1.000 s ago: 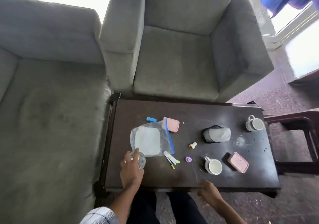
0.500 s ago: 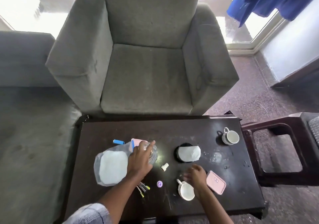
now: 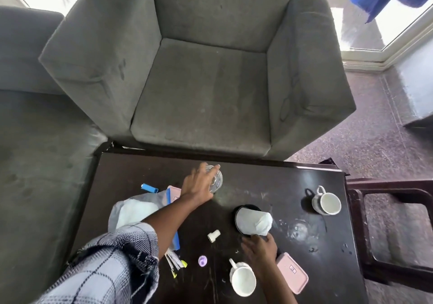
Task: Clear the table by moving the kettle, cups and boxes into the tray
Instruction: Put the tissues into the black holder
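**Left grip on the glass, right grip by the black vessel**

From the head camera, my left grip (image 3: 199,184) was clamped round a clear glass (image 3: 215,179) at the far middle of the dark worktop (image 3: 262,177). The glass stood about upright, mouth up, its long axis pointing toward the camera. My fingers covered its left side.

My right grip (image 3: 260,249) lay apart, fingers stretched flat toward a black round vessel (image 3: 236,212). A white cloth (image 3: 254,221) hid most of that vessel, so I could not tell which way it lay or whether my fingertips touched it.

The near cup (image 3: 243,280) stood mouth up just left of my right wrist, with its handle aimed far-left. The far cup (image 3: 326,203) sat well apart near the right edge, with its handle likewise far-left.

A pink box (image 3: 291,272) lay flat beside my right wrist, its long axis running far-left to near-right. A second pink box (image 3: 174,192) was mostly hidden behind my left wrist and a plastic bag (image 3: 136,210).
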Tool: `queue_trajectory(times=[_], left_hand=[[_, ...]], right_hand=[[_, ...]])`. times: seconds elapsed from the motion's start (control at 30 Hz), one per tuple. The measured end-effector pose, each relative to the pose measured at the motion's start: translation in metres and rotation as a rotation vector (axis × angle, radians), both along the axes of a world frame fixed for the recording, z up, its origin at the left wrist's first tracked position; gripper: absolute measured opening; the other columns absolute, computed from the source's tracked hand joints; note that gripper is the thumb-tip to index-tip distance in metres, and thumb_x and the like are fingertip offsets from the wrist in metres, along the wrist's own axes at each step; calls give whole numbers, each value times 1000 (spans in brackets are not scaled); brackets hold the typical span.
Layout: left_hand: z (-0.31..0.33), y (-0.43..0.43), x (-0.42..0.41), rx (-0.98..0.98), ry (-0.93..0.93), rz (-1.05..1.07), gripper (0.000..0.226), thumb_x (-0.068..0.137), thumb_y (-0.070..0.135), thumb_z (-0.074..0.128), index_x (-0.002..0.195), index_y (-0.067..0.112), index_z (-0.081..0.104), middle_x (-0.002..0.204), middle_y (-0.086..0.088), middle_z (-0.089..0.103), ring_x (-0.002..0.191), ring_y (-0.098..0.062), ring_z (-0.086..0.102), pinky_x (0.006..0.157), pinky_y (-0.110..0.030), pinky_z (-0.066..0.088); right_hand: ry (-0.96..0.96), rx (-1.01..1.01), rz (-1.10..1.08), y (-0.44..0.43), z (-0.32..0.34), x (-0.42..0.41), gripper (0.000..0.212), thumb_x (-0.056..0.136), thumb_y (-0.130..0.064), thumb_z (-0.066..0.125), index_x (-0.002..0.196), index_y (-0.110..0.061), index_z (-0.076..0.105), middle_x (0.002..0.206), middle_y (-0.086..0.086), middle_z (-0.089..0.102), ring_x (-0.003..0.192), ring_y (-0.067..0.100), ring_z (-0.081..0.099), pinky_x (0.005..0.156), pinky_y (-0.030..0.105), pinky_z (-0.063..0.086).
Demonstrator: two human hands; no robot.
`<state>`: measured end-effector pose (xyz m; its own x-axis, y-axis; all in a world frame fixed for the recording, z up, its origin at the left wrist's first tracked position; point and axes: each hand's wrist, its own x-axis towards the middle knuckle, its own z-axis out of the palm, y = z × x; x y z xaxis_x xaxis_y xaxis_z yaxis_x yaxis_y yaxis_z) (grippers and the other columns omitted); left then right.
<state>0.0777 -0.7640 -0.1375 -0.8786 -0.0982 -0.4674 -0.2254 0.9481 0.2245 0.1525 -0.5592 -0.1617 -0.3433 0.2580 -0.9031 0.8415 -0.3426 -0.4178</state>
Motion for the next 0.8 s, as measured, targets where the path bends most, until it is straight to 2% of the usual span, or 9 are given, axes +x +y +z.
queue_trajectory(times=[0.03, 0.1, 0.17, 0.23, 0.3, 0.47, 0.57, 0.67, 0.8], left_hand=[[-3, 0, -1, -1, -5, -1, 80, 75, 22, 67, 142, 37, 27, 138, -2, 34, 114, -29, 49, 86, -40, 48], [-8, -1, -3, 2, -25, 1, 82, 74, 22, 69, 142, 37, 26, 139, -2, 33, 116, -29, 48, 87, -40, 48], [-12, -1, -4, 1, -44, 11, 84, 73, 22, 70, 142, 37, 26, 140, -2, 32, 117, -29, 47, 87, -40, 48], [-16, -1, -3, -1, -55, 12, 84, 73, 22, 70, 142, 38, 25, 139, -2, 32, 116, -29, 48, 86, -41, 48], [-20, -2, -1, -5, -56, -6, 84, 73, 22, 70, 142, 37, 25, 139, -1, 33, 115, -28, 48, 86, -42, 49], [-24, -9, -2, 2, -73, -35, 86, 74, 24, 70, 144, 36, 23, 140, -2, 32, 116, -28, 48, 87, -42, 49], [-24, -13, -5, 15, -77, -32, 85, 75, 25, 69, 144, 36, 21, 143, -3, 30, 120, -27, 46, 90, -41, 48], [-24, -19, -9, 22, -88, -21, 86, 76, 25, 70, 145, 37, 20, 145, -2, 28, 124, -27, 43, 92, -41, 46], [-24, -26, -14, 33, -114, -38, 91, 75, 22, 74, 145, 38, 18, 146, -1, 26, 126, -27, 40, 92, -41, 46]], right_hand=[[-5, 9, -31, -1, -2, -2, 14, 95, 2, 36, 103, -7, 44, 66, 20, 56, 38, 22, 61, 39, 26, 52], [0, 64, -37, -5, -5, -5, 15, 90, 8, 42, 90, -6, 49, 76, 25, 56, 43, 27, 60, 42, 28, 53], [0, 133, 6, -6, -8, -4, 17, 88, 9, 45, 87, -6, 52, 83, 25, 57, 54, 29, 61, 54, 33, 55], [3, 152, 47, -6, -10, -3, 15, 86, 8, 44, 85, -4, 53, 76, 20, 59, 57, 31, 62, 63, 39, 55], [1, 180, 106, -5, -11, -3, 11, 85, 8, 47, 90, 2, 55, 70, 16, 59, 57, 31, 62, 66, 44, 54], [14, 233, 40, -7, -13, -8, 10, 80, 11, 53, 88, 7, 59, 72, 19, 59, 52, 26, 61, 52, 35, 58], [6, 259, 48, -15, -9, -17, 15, 77, 9, 60, 92, 7, 63, 76, 19, 61, 55, 24, 59, 55, 31, 55], [39, 244, 33, -27, -4, -33, 19, 75, 10, 62, 94, 6, 63, 83, 19, 62, 57, 20, 57, 42, 18, 48], [61, 146, -31, -49, -4, -64, 31, 78, 15, 56, 108, 8, 58, 107, 31, 58, 85, 42, 64, 47, 31, 55]])
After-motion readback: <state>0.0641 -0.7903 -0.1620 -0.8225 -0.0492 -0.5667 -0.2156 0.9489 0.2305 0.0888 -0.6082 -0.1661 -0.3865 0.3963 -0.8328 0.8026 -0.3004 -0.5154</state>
